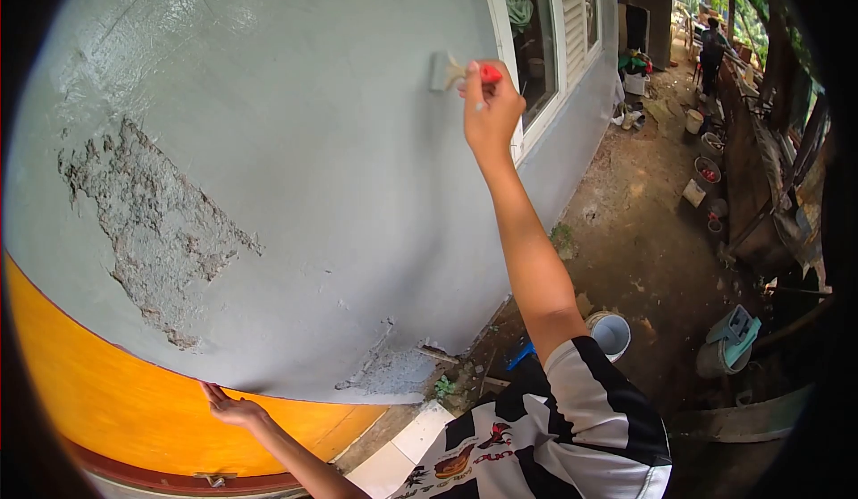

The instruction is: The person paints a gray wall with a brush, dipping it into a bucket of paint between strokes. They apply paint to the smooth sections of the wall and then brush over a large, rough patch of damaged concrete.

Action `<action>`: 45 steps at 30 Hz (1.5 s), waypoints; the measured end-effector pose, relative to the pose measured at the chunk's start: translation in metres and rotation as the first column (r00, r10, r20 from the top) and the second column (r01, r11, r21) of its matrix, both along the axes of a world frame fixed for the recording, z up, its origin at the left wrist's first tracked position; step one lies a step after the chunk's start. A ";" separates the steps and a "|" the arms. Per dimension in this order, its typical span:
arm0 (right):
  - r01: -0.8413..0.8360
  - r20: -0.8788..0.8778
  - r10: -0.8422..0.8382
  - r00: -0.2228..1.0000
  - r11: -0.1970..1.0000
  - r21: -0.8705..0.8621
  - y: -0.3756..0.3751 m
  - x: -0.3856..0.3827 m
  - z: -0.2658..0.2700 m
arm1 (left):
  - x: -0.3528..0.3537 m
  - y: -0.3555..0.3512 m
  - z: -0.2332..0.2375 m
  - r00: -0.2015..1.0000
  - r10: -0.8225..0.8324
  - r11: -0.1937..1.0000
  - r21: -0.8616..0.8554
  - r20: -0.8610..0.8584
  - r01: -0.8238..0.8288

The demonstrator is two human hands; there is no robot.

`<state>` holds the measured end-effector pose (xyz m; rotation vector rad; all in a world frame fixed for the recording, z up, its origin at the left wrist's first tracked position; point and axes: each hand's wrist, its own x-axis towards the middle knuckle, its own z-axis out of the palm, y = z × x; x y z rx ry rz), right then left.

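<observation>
My right hand is raised and closed around a paintbrush with a red handle end. The brush's bristles lie against the grey wall, close to the white window frame. At the lower left, my left hand is open, palm up, with its fingertips touching the edge where the grey wall meets an orange panel. The wall has a wet sheen at the upper left. A rough patch of broken plaster shows on the left side, and a smaller one near the bottom.
A bucket stands on the ground by my right arm. The window borders the wall's right side. Buckets and containers line the dirt path. A person is far off. A teal container sits atop a bucket at right.
</observation>
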<state>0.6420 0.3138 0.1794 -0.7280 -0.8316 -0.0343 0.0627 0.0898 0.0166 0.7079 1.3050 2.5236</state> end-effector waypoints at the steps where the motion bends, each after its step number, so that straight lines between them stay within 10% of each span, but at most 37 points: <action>1: -0.093 0.003 0.093 0.996 0.993 0.079 -0.009 -0.010 0.023 | 0.007 0.001 0.004 1.000 0.013 1.000 -0.003 0.008 -0.013; 5: -0.442 -0.091 0.494 0.865 0.835 0.326 -0.021 -0.033 0.051 | 0.012 0.001 0.007 1.000 0.017 1.000 -0.003 0.010 -0.017; 9: -0.529 -0.479 0.629 0.613 0.776 0.342 0.010 -0.026 -0.066 | 0.012 -0.003 0.007 1.000 -0.011 0.999 0.044 0.001 0.010; 15: -0.373 -0.756 0.247 0.606 0.928 0.004 0.012 0.028 -0.322 | -0.012 0.001 -0.010 0.996 0.014 0.998 0.061 -0.092 -0.008; 18: -0.296 -0.609 0.051 0.792 0.904 -0.309 0.001 0.047 -0.355 | -0.007 0.001 -0.012 0.993 0.029 0.998 0.055 -0.116 -0.023; 23: -0.286 -0.789 -0.011 0.614 0.929 -0.235 -0.031 0.089 -0.400 | 0.002 -0.009 -0.007 0.999 -0.049 0.999 -0.003 0.022 0.049; 28: -0.261 -0.993 -0.040 0.107 0.963 -0.067 -0.137 0.152 -0.492 | -0.037 -0.028 -0.072 0.940 -0.307 0.929 -0.169 0.146 0.330; 36: -0.107 -0.942 -0.334 -0.032 0.938 -0.329 -0.352 0.215 -0.641 | -0.024 -0.055 -0.131 0.807 -0.161 0.902 -0.246 0.567 0.354; 40: -0.126 -0.932 -0.354 -0.082 0.931 -0.342 -0.404 0.234 -0.647 | -0.024 -0.088 -0.233 0.431 0.143 0.816 -0.352 0.891 0.458; 45: -0.324 -0.941 -0.338 -0.021 0.893 -0.314 -0.417 0.269 -0.648 | 0.048 -0.133 -0.370 0.485 0.214 0.329 -0.530 0.848 0.782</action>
